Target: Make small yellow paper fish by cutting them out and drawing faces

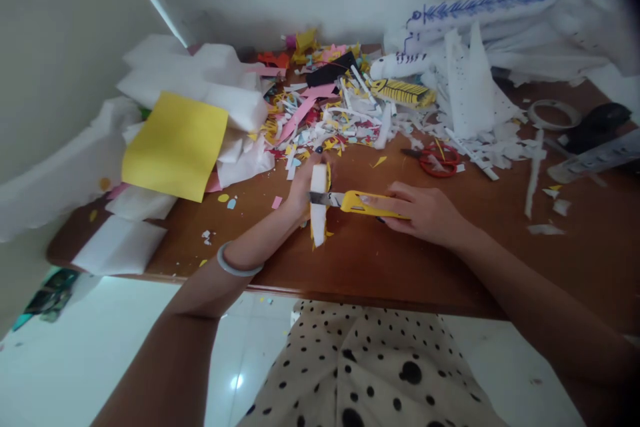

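Note:
My left hand (301, 190) is closed around a small white foam piece (319, 225) with ragged yellow edging, held upright just above the table. In my right hand (417, 212) is a yellow utility knife (373, 204), gripped by its handle. Its blade points left and lies across the middle of the foam piece; how deep it sits I cannot tell. Some fingers of my left hand are hidden behind the foam. Red-handled scissors (439, 159) lie on the table beyond my right hand.
The brown table (400, 273) holds a heap of paper and foam scraps (345, 120) at the back. White foam blocks (225, 90) and a yellow sheet (175, 147) are piled at left. On the right lie a tape roll (554, 115) and a clear ruler-like strip (595, 159).

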`<state>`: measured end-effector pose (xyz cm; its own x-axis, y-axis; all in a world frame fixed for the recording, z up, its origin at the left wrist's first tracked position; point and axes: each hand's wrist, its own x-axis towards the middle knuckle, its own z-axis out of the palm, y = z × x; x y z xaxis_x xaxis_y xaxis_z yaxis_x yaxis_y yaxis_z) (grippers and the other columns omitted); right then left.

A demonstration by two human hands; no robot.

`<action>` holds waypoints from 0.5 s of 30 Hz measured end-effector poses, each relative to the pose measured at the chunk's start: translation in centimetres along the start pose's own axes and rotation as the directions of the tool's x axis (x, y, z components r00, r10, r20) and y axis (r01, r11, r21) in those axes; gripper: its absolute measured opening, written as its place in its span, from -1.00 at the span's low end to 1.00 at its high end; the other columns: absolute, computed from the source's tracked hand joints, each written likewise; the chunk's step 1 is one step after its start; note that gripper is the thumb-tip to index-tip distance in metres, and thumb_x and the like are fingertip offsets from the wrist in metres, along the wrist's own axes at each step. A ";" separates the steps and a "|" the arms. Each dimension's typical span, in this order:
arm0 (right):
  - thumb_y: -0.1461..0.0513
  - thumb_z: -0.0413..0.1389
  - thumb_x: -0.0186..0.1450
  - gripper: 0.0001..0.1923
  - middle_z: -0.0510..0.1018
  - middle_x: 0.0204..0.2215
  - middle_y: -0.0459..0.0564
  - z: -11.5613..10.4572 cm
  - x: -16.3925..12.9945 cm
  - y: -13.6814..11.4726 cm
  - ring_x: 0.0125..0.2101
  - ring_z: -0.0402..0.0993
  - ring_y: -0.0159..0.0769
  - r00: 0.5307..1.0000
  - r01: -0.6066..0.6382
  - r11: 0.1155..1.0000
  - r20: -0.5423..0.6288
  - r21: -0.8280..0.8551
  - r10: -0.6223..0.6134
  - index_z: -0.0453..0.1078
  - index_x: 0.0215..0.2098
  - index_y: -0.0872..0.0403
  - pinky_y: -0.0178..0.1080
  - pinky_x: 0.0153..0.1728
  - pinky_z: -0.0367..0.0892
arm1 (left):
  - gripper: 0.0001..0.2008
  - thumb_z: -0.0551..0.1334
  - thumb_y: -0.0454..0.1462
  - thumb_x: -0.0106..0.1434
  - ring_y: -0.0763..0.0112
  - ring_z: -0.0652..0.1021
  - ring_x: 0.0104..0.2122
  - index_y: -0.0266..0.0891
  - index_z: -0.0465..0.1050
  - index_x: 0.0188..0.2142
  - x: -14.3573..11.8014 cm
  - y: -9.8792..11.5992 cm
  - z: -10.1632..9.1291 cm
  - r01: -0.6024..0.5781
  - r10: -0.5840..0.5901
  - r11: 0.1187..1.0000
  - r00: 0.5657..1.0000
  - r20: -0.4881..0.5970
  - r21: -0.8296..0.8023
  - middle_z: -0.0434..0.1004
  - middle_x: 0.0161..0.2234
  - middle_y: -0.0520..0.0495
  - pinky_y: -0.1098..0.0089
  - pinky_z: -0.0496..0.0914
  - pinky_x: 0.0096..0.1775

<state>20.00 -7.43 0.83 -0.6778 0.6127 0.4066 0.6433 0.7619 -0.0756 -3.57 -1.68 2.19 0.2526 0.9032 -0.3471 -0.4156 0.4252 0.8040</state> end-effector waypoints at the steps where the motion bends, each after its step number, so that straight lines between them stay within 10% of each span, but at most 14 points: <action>1: 0.16 -0.05 0.43 -0.64 0.52 -0.27 -0.02 0.0 0.0 -0.1 -0.40 0.42 -0.42 1.000 -0.003 1.000 0.003 -0.009 0.003 0.40 0.12 -0.08 -0.40 -0.46 0.22 | -0.67 0.17 -0.13 0.26 0.57 0.18 -0.67 -0.21 0.22 -0.56 0.0 0.0 0.1 -0.032 0.032 0.999 0.999 0.022 0.019 0.15 -0.65 0.11 0.47 0.10 -0.58; 15: 0.17 -0.04 0.43 -0.67 0.53 -0.27 -0.01 -0.8 -0.1 0.4 -0.40 0.43 -0.41 1.000 0.013 1.000 -0.016 -0.005 -0.013 0.43 0.09 -0.04 -0.39 -0.44 0.24 | -0.70 0.17 -0.20 0.25 0.59 0.16 -0.69 -0.22 0.20 -0.58 -0.2 0.6 0.5 -0.068 0.069 0.998 0.994 0.082 -0.014 0.12 -0.68 0.12 0.47 0.05 -0.61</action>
<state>20.62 -7.38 1.45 -0.6802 0.5992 0.4221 0.6363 0.7686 -0.0658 -3.46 -1.67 2.95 0.2939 0.9225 -0.2503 -0.4444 0.3637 0.8187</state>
